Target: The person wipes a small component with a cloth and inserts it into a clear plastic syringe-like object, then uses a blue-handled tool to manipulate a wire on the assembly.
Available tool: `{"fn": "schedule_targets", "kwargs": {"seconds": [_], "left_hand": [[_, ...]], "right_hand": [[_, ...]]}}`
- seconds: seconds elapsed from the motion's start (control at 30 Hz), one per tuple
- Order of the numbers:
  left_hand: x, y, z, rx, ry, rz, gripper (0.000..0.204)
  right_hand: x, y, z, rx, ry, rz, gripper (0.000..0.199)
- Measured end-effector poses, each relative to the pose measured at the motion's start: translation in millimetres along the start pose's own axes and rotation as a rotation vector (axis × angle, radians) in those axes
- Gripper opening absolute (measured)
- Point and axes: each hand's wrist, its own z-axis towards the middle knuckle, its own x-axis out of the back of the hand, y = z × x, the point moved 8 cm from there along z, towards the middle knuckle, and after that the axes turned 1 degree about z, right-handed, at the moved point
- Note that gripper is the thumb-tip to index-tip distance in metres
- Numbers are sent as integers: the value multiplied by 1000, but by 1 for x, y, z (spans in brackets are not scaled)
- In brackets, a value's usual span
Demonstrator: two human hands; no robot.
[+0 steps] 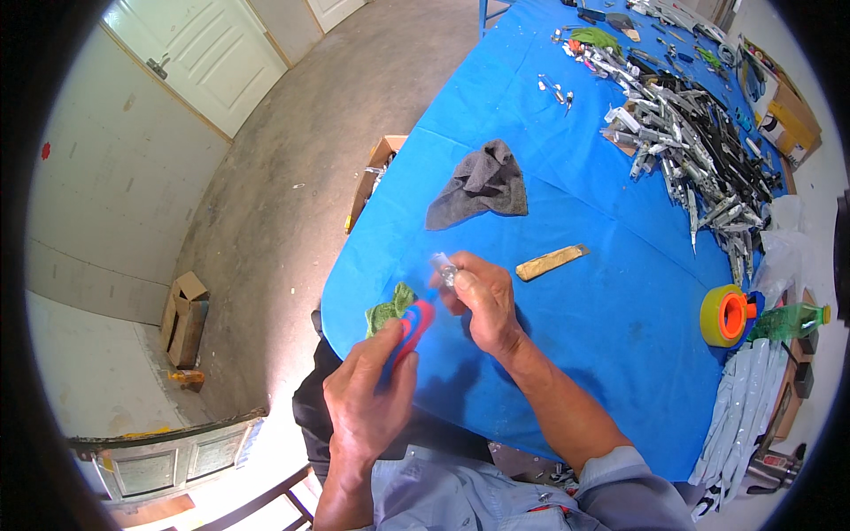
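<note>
My left hand (370,387) is closed round a red-and-blue handled tool (414,326). Motion smears the tool, and its exact kind does not show. Close by, my right hand (482,296) pinches a small clear, shiny piece (444,265) between thumb and fingers. The two held things are near each other above the blue-covered table (567,341); I cannot tell whether they touch. Partly behind the tool lies a crumpled green cloth (382,315). To the right of my right hand rests a flat tan-wrapped blade-like tool (551,263).
A grey cloth (482,188) lies beyond my hands. Far right is a heap of silver and black parts (699,150). Yellow tape (722,316), a green bottle (784,322) and grey plastic strips (739,416) line the right edge. An open carton (372,181) stands beside the table's left edge.
</note>
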Motion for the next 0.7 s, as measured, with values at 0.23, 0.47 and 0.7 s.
{"fn": "schedule_targets", "kwargs": {"seconds": [0.23, 0.47, 0.7], "left_hand": [[2, 17, 8, 20, -41, 42, 41], [4, 22, 7, -71, -4, 59, 40], [1, 16, 4, -73, 22, 81, 41]], "right_hand": [[2, 0, -1, -15, 24, 42, 28], [1, 1, 0, -23, 18, 70, 28], [3, 2, 0, -33, 45, -16, 40]]}}
